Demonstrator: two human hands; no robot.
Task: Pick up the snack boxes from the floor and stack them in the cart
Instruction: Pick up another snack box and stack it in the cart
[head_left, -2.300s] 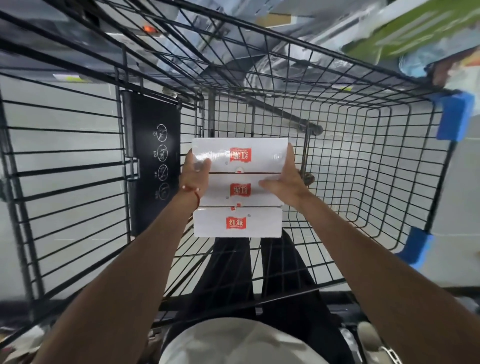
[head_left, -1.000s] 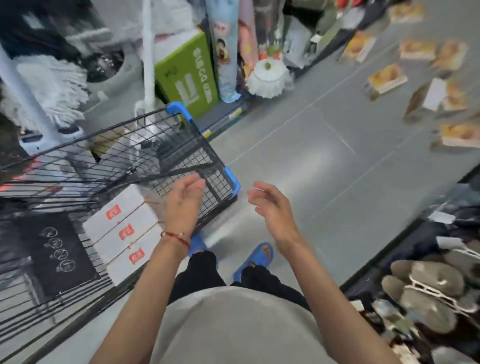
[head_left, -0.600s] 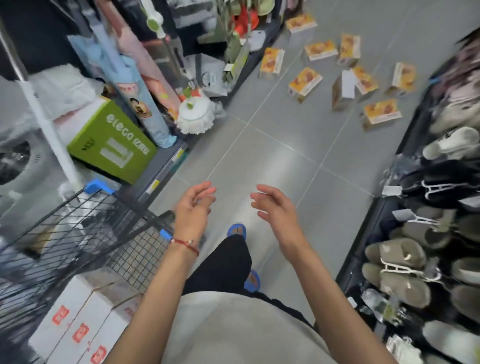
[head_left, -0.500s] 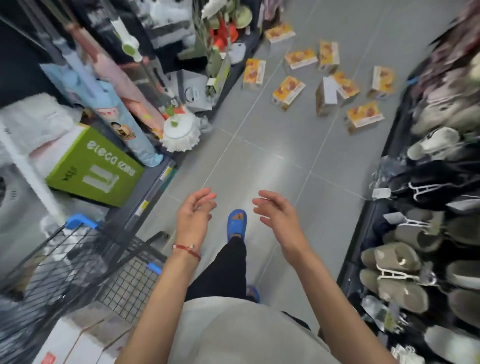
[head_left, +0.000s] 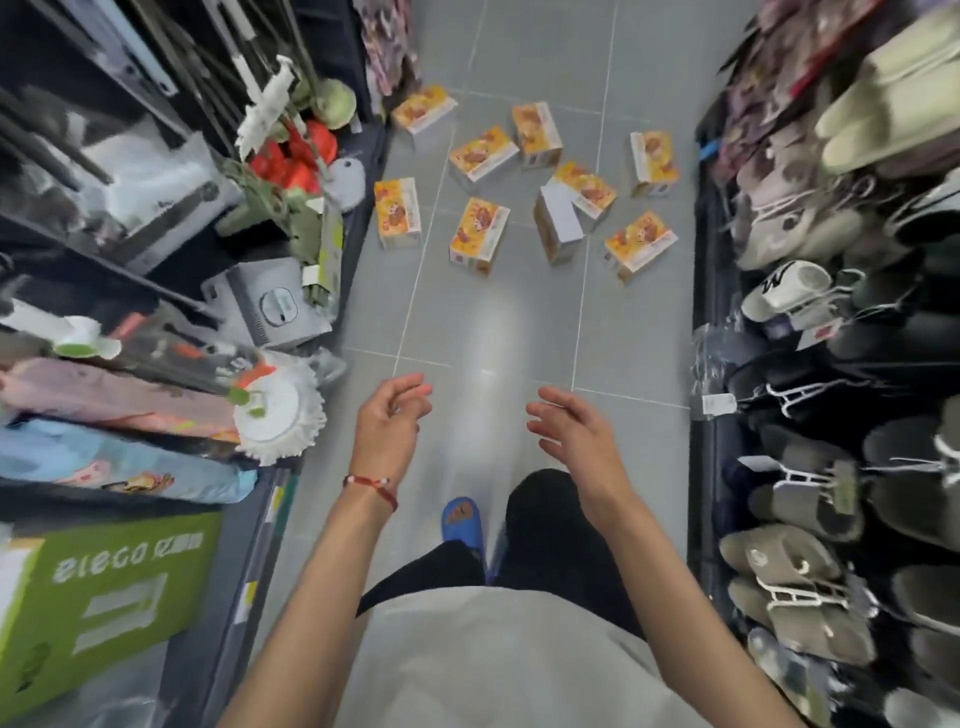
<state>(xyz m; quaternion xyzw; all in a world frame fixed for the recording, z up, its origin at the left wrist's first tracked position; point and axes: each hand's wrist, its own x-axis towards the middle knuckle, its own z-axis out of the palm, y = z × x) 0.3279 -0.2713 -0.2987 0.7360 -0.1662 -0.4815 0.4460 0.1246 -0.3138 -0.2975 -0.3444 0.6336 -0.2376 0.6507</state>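
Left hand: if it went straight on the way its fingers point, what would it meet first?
Nothing close: the left hand is open over bare floor. Farther along that line lies the nearest orange snack box, probably the first thing met, though depth is unclear.

Left hand (head_left: 390, 415), right hand (head_left: 571, 428) empty, loose

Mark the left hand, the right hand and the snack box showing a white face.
left hand (head_left: 389, 423), head view, back of the hand.
right hand (head_left: 574, 434), head view, back of the hand.
white-faced snack box (head_left: 561, 215), head view, its white upper face.
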